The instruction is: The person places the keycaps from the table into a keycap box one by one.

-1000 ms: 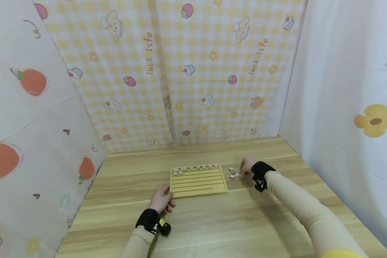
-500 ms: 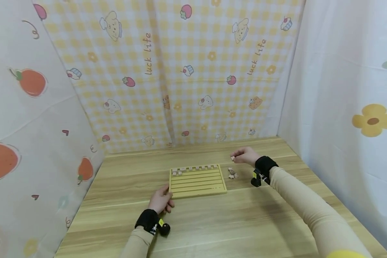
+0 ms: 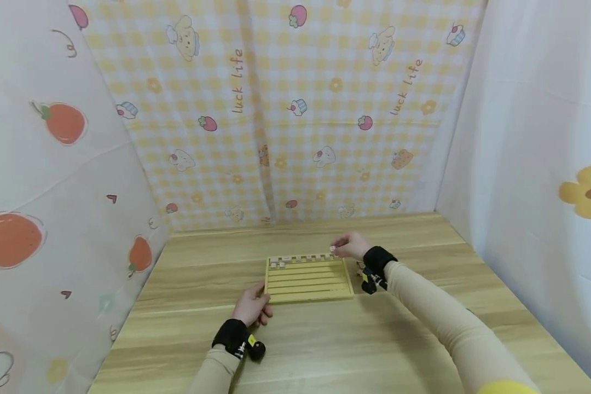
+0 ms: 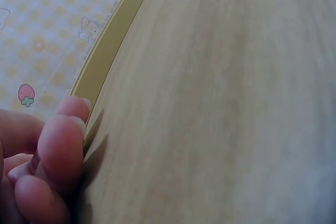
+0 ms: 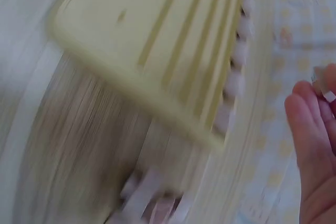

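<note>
A yellow grooved board (image 3: pixel 311 285) lies on the wooden table. Small pale tiles (image 3: pixel 308 258) line its top row, and a couple more tiles (image 3: pixel 278 265) sit at the left of the second row. My left hand (image 3: pixel 250 307) holds the board's near left corner, thumb on top; in the left wrist view its curled fingers (image 4: pixel 60 148) are against the board's edge. Above the top right corner, my right hand (image 3: pixel 353 245) pinches one small tile (image 5: pixel 320 81) between thumb and fingertips. The tile's face is too small to read.
Several loose tiles (image 5: pixel 149 203) lie right of the board, blurred in the right wrist view and partly hidden by the right wrist in the head view. A checked cloth (image 3: pixel 305 137) hangs behind the table, with pale cloths on both sides.
My right hand picked up a tile from the loose ones, lifted it, and moved left to the board's top right corner. The left hand stays at the board's corner.
</note>
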Tool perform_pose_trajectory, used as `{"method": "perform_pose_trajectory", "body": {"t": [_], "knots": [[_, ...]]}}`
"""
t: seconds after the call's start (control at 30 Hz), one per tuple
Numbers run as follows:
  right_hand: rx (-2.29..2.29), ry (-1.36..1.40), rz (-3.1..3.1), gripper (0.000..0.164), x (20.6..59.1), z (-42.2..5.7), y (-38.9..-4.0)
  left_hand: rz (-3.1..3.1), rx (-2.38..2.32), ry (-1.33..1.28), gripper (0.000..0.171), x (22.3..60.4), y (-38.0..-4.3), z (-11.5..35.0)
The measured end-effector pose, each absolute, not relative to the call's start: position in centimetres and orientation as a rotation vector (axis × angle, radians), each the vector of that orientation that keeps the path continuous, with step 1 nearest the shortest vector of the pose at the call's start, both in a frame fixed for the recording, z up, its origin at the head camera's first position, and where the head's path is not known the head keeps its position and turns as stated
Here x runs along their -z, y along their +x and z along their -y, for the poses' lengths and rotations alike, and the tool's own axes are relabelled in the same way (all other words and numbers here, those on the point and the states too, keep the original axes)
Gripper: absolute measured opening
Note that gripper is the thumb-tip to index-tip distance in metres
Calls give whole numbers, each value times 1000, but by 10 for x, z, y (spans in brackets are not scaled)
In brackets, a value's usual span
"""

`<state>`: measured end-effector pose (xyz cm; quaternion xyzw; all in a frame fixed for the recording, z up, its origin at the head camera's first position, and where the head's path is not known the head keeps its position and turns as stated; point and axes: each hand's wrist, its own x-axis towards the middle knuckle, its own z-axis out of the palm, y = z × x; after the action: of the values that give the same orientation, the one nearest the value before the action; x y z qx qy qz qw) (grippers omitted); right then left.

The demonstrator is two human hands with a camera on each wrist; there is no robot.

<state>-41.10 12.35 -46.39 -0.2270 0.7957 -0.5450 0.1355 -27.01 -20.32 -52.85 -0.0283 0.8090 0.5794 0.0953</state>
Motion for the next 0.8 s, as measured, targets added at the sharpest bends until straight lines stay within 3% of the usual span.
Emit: {"method": "perform_pose_trajectory", "body": {"t": [0.37,0.8], "knots": [[1044,-816,-2790,8,486,-19,-403,-2389,-1747,-57,60,529,-270,204],[780,-643,-2874,6,487,9,-397,-2390,-1718,-46,59,526,-269,205]]}}
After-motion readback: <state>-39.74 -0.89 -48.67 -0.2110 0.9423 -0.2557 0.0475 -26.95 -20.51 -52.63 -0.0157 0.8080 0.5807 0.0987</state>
